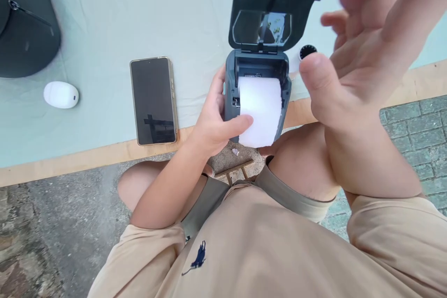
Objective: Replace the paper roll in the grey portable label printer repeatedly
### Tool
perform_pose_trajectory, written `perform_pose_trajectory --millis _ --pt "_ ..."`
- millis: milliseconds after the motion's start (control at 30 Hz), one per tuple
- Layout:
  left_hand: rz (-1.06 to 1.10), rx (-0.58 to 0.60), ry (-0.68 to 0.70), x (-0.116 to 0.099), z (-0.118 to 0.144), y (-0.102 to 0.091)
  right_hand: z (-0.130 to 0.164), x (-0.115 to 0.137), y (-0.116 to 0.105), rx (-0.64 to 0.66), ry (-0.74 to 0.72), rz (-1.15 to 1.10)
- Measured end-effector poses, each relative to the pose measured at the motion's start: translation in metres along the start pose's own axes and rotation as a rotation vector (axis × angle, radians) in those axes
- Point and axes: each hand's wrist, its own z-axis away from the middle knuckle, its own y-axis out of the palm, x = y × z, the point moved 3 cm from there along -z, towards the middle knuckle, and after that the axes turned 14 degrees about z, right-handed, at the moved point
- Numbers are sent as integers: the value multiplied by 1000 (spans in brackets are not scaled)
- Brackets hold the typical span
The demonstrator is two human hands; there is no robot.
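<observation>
My left hand [220, 123] grips a small dark grey receipt printer [261, 63] from its left side. Inside the printer lies a white paper roll [261, 102], its loose end hanging over the front, with my left thumb pressed on it. The printer's lid [272, 4] is swung up and back, showing a clear window and a dark roller bar at the top. My right hand [370, 42] is raised at the right of the lid, palm turned up and fingers apart, holding nothing. Whether its fingertips touch the lid's edge, I cannot tell.
A phone with a dark screen [153, 100] lies left of the printer on the pale cloth-covered table [104, 18]. Farther left are a white oval case [61, 94] and a black bag [28, 32]. Behind my right thumb is a white object with a black round end [308, 51].
</observation>
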Motion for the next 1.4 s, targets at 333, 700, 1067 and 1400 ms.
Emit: perform_pose_trajectory --millis 333,700,1067,1400 --pt "44 46 31 1 1 1 5 -5 14 -84 -407 67" --pt "84 -116 83 -2 2 18 8 3 10 156 -341 -13" --pt "168 -83 9 0 -2 9 9 -7 9 22 -326 49" --pt "214 -202 -26 -1 -2 7 8 -1 7 122 -410 61"
